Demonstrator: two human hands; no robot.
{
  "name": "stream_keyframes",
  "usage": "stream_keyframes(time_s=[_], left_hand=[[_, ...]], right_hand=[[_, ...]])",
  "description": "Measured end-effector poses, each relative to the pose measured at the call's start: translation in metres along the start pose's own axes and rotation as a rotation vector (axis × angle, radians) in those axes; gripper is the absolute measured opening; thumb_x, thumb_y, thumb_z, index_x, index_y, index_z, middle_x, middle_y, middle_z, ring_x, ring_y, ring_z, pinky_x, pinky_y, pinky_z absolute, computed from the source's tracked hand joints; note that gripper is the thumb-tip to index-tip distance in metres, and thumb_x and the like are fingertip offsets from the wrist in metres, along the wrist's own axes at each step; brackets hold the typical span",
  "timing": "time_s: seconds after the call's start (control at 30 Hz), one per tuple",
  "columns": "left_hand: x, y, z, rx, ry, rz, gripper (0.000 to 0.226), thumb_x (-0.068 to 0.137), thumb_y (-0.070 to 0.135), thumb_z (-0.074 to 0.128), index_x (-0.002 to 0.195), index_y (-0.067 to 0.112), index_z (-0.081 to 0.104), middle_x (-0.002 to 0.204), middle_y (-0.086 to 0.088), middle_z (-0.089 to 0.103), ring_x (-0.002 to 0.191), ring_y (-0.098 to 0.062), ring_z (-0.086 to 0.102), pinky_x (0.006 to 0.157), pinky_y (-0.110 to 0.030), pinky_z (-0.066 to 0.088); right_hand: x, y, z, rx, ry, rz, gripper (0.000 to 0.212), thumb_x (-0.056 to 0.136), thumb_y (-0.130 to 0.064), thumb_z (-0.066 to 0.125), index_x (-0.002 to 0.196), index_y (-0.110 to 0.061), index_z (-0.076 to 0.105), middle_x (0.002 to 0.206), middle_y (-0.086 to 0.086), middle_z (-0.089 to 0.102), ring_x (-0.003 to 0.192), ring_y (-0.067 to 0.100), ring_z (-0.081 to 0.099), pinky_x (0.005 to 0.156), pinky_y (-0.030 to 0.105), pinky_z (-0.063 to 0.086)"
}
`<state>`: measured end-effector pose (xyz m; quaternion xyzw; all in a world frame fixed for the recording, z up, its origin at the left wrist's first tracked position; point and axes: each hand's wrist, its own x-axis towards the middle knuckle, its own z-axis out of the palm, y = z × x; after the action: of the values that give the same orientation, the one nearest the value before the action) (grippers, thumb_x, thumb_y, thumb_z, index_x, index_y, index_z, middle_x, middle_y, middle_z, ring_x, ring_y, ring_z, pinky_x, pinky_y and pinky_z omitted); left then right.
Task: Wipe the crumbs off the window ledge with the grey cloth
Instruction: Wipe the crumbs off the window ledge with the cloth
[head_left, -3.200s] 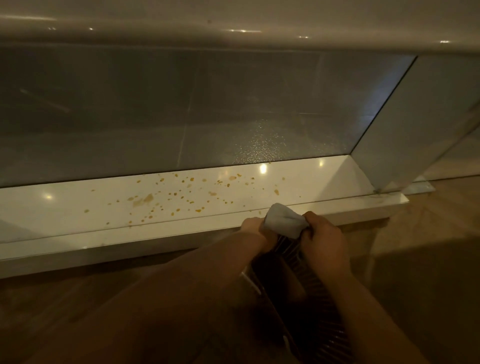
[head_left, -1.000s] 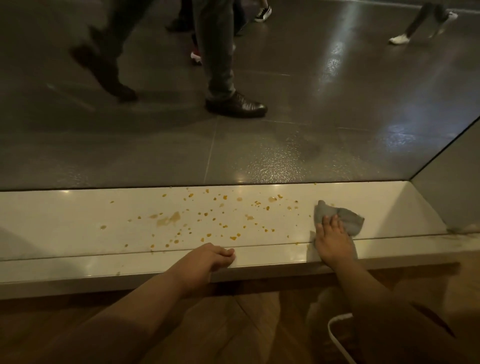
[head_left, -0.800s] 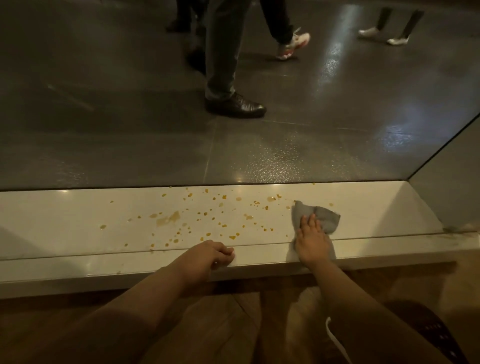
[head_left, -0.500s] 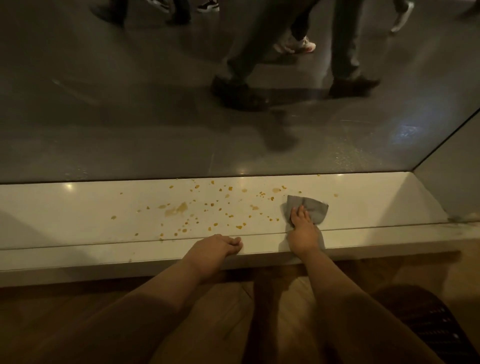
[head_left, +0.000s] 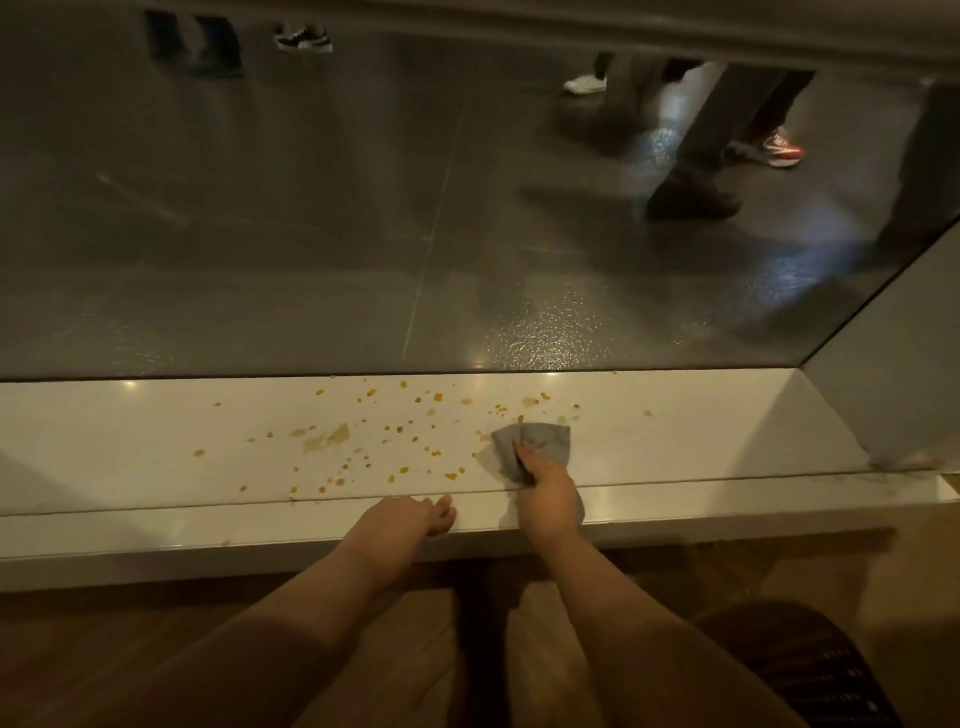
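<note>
The white window ledge runs across the view below the glass. Orange crumbs lie scattered over its middle, with a pale smear among them. A crumpled grey cloth lies at the right end of the crumb patch, a few crumbs just behind it. My right hand presses down on the cloth, fingers laid over it. My left hand rests on the ledge's front lip, fingers loosely bent, holding nothing.
The window glass stands right behind the ledge; people's legs and shoes pass outside. A grey side panel closes the ledge on the right. A dark ribbed object sits on the wooden floor at lower right.
My right hand has slid the cloth leftward along the ledge to the edge of the crumbs. My left hand has stayed on the front lip.
</note>
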<state>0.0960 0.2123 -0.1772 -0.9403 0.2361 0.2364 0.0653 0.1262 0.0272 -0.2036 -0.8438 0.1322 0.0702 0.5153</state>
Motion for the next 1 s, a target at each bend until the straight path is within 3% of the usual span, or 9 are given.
stream_keyframes(time_s=[0.1, 0.17, 0.23, 0.33, 0.57, 0.67, 0.77, 0.93, 1.0], left_hand=[[-0.002, 0.001, 0.001, -0.034, 0.034, -0.009, 0.074, 0.093, 0.0, 0.045, 0.151, 0.029, 0.009, 0.157, 0.0, 0.024, 0.137, -0.023, 0.036, 0.113, -0.033, 0.032], [-0.004, 0.001, 0.001, -0.04, 0.044, -0.009, 0.076, 0.092, -0.001, 0.045, 0.151, 0.03, 0.009, 0.158, 0.002, 0.021, 0.138, -0.022, 0.035, 0.114, -0.032, 0.031], [-0.004, 0.002, 0.0, -0.041, 0.046, -0.005, 0.077, 0.091, -0.002, 0.045, 0.151, 0.03, 0.009, 0.158, 0.003, 0.019, 0.138, -0.022, 0.035, 0.114, -0.032, 0.031], [-0.001, 0.0, 0.002, -0.061, 0.062, -0.011, 0.073, 0.093, 0.001, 0.043, 0.15, 0.031, 0.01, 0.157, 0.003, 0.023, 0.136, -0.02, 0.038, 0.113, -0.031, 0.031], [0.002, -0.003, 0.011, -0.095, 0.081, -0.021, 0.07, 0.095, 0.005, 0.043, 0.15, 0.033, 0.01, 0.157, 0.005, 0.023, 0.136, -0.017, 0.039, 0.113, -0.029, 0.031], [0.001, -0.008, 0.011, -0.163, 0.107, -0.018, 0.06, 0.098, 0.012, 0.042, 0.147, 0.038, 0.02, 0.152, 0.006, 0.036, 0.133, -0.015, 0.042, 0.111, -0.024, 0.031], [0.001, -0.009, 0.012, -0.201, 0.164, -0.007, 0.052, 0.1, 0.018, 0.039, 0.146, 0.038, 0.026, 0.149, 0.006, 0.04, 0.132, -0.015, 0.044, 0.109, -0.022, 0.029], [0.005, -0.011, 0.022, -0.197, 0.175, 0.005, 0.059, 0.095, 0.019, 0.049, 0.146, 0.038, 0.026, 0.152, 0.008, 0.035, 0.132, -0.013, 0.044, 0.111, -0.025, 0.031], [0.005, -0.013, 0.024, -0.207, 0.191, 0.013, 0.06, 0.095, 0.016, 0.05, 0.145, 0.039, 0.027, 0.152, 0.011, 0.034, 0.132, -0.011, 0.044, 0.111, -0.025, 0.032]], right_hand=[[0.002, -0.003, -0.01, 0.029, 0.017, 0.013, 0.056, 0.087, 0.01, 0.038, 0.132, -0.019, 0.054, 0.131, 0.006, 0.056, 0.119, 0.024, 0.052, 0.104, 0.03, 0.042], [0.006, -0.006, -0.021, 0.132, 0.027, 0.057, 0.064, 0.082, 0.014, 0.032, 0.13, -0.022, 0.055, 0.122, 0.011, 0.06, 0.099, 0.03, 0.061, 0.082, 0.04, 0.055], [0.009, -0.012, -0.034, 0.285, 0.017, 0.136, 0.066, 0.083, 0.013, 0.027, 0.128, -0.026, 0.056, 0.104, 0.012, 0.062, 0.061, 0.023, 0.06, 0.047, 0.028, 0.049], [0.016, -0.018, -0.058, 0.381, 0.057, 0.203, 0.062, 0.087, 0.011, 0.022, 0.126, -0.022, 0.058, 0.086, 0.012, 0.061, 0.041, 0.015, 0.049, 0.037, 0.02, 0.04], [0.035, -0.004, -0.135, 0.234, 0.177, 0.143, 0.061, 0.087, 0.014, 0.027, 0.129, -0.019, 0.055, 0.083, 0.012, 0.063, 0.05, 0.022, 0.054, 0.038, 0.024, 0.045], [0.056, 0.01, -0.159, 0.076, 0.274, 0.114, 0.064, 0.085, 0.015, 0.031, 0.135, -0.02, 0.05, 0.123, 0.011, 0.059, 0.097, 0.031, 0.061, 0.078, 0.042, 0.057], [0.07, 0.014, -0.167, -0.037, 0.333, 0.045, 0.061, 0.086, 0.014, 0.036, 0.136, -0.018, 0.048, 0.131, 0.009, 0.053, 0.121, 0.032, 0.05, 0.105, 0.047, 0.043], [0.092, 0.039, -0.171, -0.272, 0.34, -0.009, 0.025, 0.083, 0.002, 0.055, 0.105, -0.009, 0.061, 0.104, 0.016, 0.06, 0.098, 0.032, 0.059, 0.089, 0.042, 0.051], [0.105, 0.061, -0.172, -0.457, 0.294, 0.13, 0.029, 0.082, -0.018, 0.058, 0.11, -0.019, 0.055, 0.119, 0.017, 0.057, 0.106, 0.035, 0.056, 0.088, 0.05, 0.051]])
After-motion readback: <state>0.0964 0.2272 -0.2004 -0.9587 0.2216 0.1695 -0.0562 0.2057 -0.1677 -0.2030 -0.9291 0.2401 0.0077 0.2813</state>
